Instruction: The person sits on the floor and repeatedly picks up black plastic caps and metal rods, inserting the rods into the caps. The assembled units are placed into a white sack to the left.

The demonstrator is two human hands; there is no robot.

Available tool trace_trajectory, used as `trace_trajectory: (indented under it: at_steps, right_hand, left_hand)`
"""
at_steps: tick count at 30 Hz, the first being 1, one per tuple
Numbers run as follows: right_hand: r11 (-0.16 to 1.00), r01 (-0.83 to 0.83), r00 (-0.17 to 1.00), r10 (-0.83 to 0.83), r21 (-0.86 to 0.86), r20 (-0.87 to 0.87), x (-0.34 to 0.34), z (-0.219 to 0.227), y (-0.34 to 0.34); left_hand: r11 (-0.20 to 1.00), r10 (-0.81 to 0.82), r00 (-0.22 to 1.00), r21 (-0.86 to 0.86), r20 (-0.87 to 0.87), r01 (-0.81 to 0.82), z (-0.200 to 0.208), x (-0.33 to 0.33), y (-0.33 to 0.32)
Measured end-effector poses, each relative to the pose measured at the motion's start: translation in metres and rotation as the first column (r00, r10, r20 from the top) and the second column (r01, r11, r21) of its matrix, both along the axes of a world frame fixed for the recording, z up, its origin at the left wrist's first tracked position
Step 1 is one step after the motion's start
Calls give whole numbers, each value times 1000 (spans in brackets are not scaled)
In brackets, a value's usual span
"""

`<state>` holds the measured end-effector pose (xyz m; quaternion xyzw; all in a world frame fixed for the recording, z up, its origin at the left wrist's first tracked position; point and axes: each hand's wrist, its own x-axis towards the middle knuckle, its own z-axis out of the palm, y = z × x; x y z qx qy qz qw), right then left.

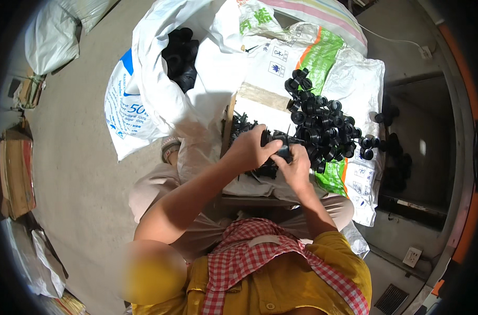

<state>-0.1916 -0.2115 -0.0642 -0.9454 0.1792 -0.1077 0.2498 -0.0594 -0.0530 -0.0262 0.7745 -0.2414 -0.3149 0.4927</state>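
My left hand (248, 151) and my right hand (297, 167) meet over the work surface, fingers closed. Between them is a black plastic part (284, 151), gripped from both sides; its exact shape is partly hidden by the fingers. Right beside my right hand spreads a pile of black ring-shaped plastic parts (323, 123), some joined in clusters. Thin black plastic pieces (240, 126) lie under and to the left of my left hand, against a wooden edge (228, 126).
At the left stands an open white sack (160, 100) with black parts (182, 60) inside. White and green woven sacks (323, 50) cover the surface. More black parts (396, 157) lie in a dark recess at right. Cardboard (17, 176) stands far left.
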Motion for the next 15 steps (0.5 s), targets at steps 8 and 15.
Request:
trace_trajectory:
  at_steps: [8, 15]
  right_hand:
    - [839, -51, 860, -239, 542, 450, -9, 18, 30]
    - [823, -222, 975, 204, 523, 93, 2, 47, 18]
  left_hand:
    - [926, -26, 822, -324, -569, -195, 0, 18, 14]
    - [959, -212, 805, -279, -554, 60, 5, 4, 22]
